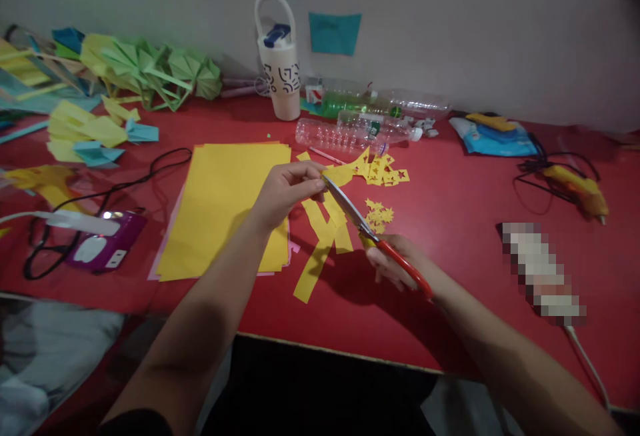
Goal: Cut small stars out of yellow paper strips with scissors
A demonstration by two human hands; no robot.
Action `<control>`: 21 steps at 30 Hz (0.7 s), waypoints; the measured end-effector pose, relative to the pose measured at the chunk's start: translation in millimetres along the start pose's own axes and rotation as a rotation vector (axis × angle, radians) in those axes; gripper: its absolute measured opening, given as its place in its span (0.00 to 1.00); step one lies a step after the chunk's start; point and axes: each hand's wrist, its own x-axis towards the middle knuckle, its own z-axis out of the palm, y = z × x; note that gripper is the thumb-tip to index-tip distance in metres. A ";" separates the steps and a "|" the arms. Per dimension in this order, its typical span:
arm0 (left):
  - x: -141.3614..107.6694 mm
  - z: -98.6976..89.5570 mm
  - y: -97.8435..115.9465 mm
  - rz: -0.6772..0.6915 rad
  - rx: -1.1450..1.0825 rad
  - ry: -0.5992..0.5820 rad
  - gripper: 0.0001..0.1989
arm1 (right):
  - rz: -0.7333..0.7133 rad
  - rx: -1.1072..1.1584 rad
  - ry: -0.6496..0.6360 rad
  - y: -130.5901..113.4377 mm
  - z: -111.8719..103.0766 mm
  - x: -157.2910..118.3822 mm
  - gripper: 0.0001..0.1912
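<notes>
My left hand (290,189) pinches a small yellow paper piece (325,175) above the right edge of a stack of yellow sheets (230,203). In my right hand (395,263) are red-handled scissors (403,267), their blades pointing up and left, with the tips at the pinched paper. Beneath the blades lie several yellow paper strips (313,273). Small yellow paper stars (380,216) form a pile just beyond my right hand, and strips with star-shaped holes (383,171) lie behind them.
Plastic bottles (345,135) and a white tumbler (285,79) stand or lie along the wall. Folded paper shapes (150,69) and a purple power box (107,243) are at left. A yellow glue gun (577,189) and blue packet (495,137) are at right on the red table (450,223).
</notes>
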 end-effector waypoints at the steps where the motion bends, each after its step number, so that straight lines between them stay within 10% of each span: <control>1: -0.1 0.3 -0.3 0.000 -0.018 -0.002 0.07 | 0.000 -0.003 0.001 0.3 -0.3 0.0 0.24; 21: -0.3 0.7 4.3 -0.021 -0.008 -0.048 0.06 | -0.006 0.008 -0.005 2.9 -1.2 -1.3 0.25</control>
